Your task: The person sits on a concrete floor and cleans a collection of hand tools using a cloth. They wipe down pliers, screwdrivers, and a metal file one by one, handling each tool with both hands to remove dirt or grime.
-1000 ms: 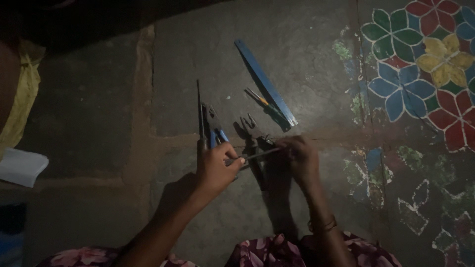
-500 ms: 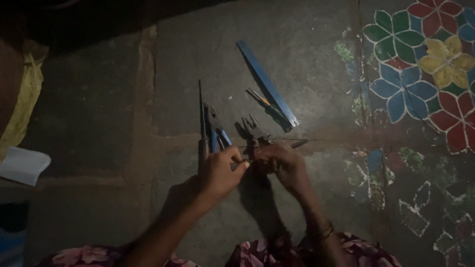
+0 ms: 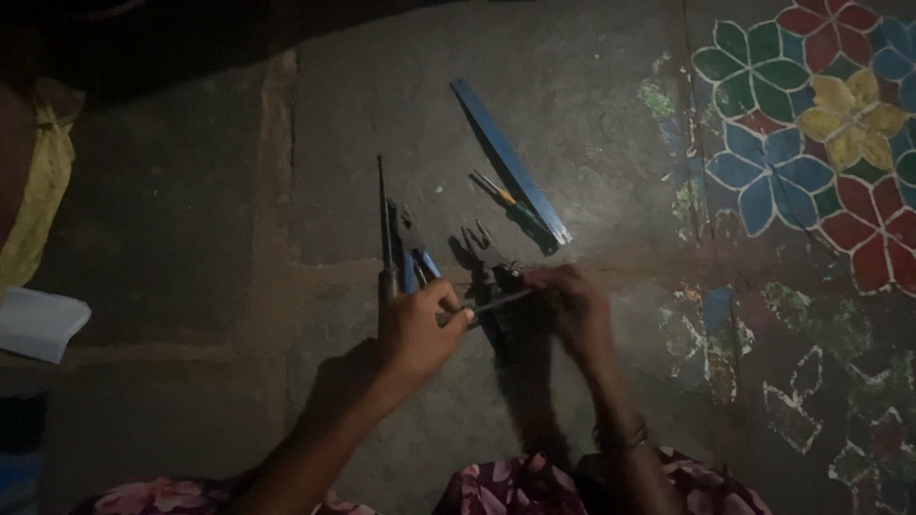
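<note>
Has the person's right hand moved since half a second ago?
Yes. The right hand has shifted right and slightly up, away from the blue-handled pliers lying on the stone floor.

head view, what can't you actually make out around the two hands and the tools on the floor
- Thin rod between left hand and right hand: its ends are hidden by the fingers, and the dim light hides its kind.
- Dark pliers: handles lost in the hands' shadow.
- Blue-handled tool: lower part covered by the left hand.
- White object: cut off by the left edge.
- Small screwdriver beside the blue strip: tip too small to read.
</note>
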